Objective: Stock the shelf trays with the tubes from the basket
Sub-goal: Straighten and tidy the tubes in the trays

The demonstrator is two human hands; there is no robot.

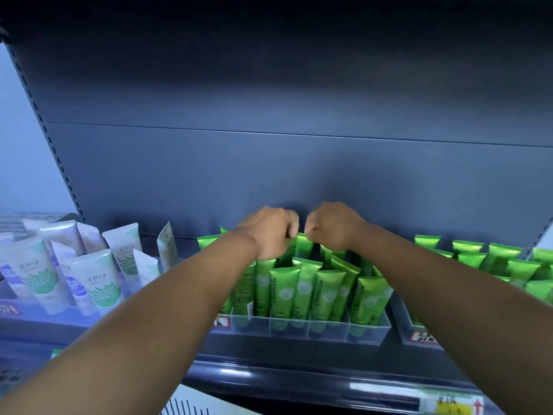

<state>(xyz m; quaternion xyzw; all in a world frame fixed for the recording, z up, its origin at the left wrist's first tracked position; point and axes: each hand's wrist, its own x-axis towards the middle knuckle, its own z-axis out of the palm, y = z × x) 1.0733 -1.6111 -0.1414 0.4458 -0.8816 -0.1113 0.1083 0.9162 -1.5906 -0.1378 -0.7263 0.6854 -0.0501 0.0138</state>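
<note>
White tubes [89,283]: standing loosely at the left end of the shelf [299,375], tilted at mixed angles; well apart from both hands.
Left arm: bare forearm rising from the lower left, stretched forward and up over the shelf edge; wrist bent slightly downward.
Left hand [269,232]: back of hand toward the camera, fingers curled under; grip closed, pinching the upper edge of a green tube [303,245] at the rear of the middle tray.
Clear tray [368,330]: divided into compartments, front row filled with upright green tubes marked "Chamomile" [279,298]; the pinched tube stands behind them, just under both hands.
Right hand [333,226]: fist-like, knuckles almost touching those of the left hand; grip closed on the same tube's top edge, as far as can be seen.
Right arm: bare forearm entering from the lower right, crossing the tray's right end.
Further green tubes [505,262]: at the right, beyond the right forearm; untouched.
</note>
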